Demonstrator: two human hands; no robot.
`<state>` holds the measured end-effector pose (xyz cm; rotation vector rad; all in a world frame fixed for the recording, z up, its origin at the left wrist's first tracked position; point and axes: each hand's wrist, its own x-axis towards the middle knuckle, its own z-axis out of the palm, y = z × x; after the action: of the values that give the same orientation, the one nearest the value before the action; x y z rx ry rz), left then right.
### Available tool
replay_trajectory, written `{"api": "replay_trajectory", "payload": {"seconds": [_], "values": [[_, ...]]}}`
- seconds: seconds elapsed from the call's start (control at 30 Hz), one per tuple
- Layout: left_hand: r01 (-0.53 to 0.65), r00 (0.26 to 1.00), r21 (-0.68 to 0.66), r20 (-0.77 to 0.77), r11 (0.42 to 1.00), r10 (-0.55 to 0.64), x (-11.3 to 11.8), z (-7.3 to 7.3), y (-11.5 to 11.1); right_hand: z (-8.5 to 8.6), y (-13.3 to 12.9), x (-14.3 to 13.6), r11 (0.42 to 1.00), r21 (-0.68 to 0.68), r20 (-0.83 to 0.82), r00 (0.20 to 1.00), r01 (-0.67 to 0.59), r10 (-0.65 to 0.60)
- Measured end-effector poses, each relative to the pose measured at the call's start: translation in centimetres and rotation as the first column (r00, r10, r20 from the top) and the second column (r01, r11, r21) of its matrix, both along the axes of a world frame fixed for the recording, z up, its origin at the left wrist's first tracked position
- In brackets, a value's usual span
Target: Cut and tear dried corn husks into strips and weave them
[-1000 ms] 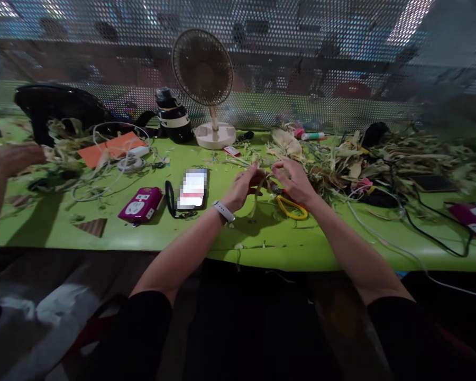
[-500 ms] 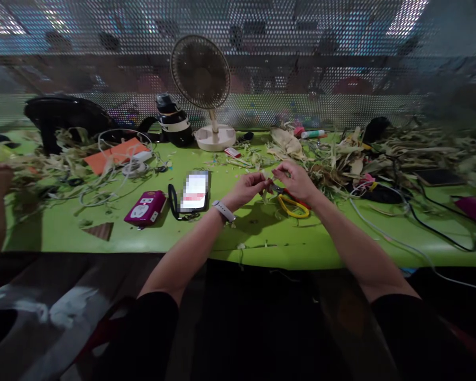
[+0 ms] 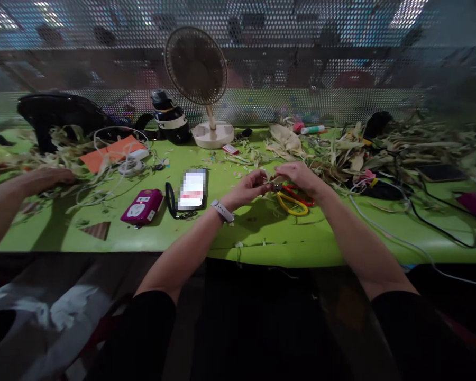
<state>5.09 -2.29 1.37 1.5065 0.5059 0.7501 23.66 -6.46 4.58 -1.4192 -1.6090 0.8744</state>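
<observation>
Close together over the green table (image 3: 222,233), both my hands work on a small pale piece of dried husk (image 3: 268,180). My left hand (image 3: 249,189), with a pale watch band at the wrist, pinches it between thumb and fingers. My right hand (image 3: 299,175) has its fingers pressed together at the husk's other side. Below and beside my right hand lie scissors (image 3: 293,206) with one yellow and one red handle; their blades are mostly hidden by my fingers. A large pale husk leaf (image 3: 285,142) lies behind my hands.
A heap of dried husks (image 3: 353,153) spreads to the right, with cables. To the left are a phone (image 3: 193,189), a purple power socket (image 3: 142,207), orange paper (image 3: 115,152), a fan (image 3: 213,135) and a black bottle (image 3: 173,121). A co-worker's hand (image 3: 51,179) reaches in from the left.
My right hand has shifted slightly, uncovering more of the scissors' red handle. The co-worker's arm has reached further right over the table. The whole view has moved slightly.
</observation>
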Motion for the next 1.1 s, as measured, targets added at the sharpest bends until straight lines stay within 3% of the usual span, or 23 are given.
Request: {"api": "replay_trajectory", "payload": {"seconds": [0.17,0.23,0.33,0.43,0.6,0.9,1.1], "values": [[0.068,0.998,0.007,-0.007,0.998,-0.068,-0.3,0.4,-0.3,-1.0,-0.1,-1.7,0.980,-0.196,-0.202,0.979,-0.021,-0.019],[0.081,0.997,0.013,-0.009,0.997,-0.081,-0.3,0.5,-0.4,-1.8,0.2,-2.5,0.979,-0.202,-0.338,0.939,-0.002,-0.068],[0.059,0.998,0.025,-0.032,0.998,-0.058,-0.3,0.6,-0.5,-2.4,0.7,-2.9,0.984,-0.120,-0.484,0.858,0.129,-0.171],[0.015,0.999,-0.027,-0.043,1.000,-0.016,-0.3,0.8,-0.5,-2.4,0.8,-2.9,0.972,-0.031,-0.504,0.836,0.233,-0.216],[-0.005,1.000,-0.109,-0.011,0.994,0.004,-0.2,0.9,-0.6,-2.1,0.1,-3.8,0.958,0.112,-0.556,0.816,0.263,-0.159],[-0.121,0.991,-0.134,0.035,0.984,0.127,0.1,0.6,-0.5,-1.9,-1.1,-5.5,0.969,0.069,-0.655,0.743,0.238,-0.135],[-0.117,0.992,-0.175,0.036,0.978,0.125,0.2,0.4,-0.5,-1.4,-1.2,-5.1,0.969,0.087,-0.666,0.737,0.229,-0.115]]}}
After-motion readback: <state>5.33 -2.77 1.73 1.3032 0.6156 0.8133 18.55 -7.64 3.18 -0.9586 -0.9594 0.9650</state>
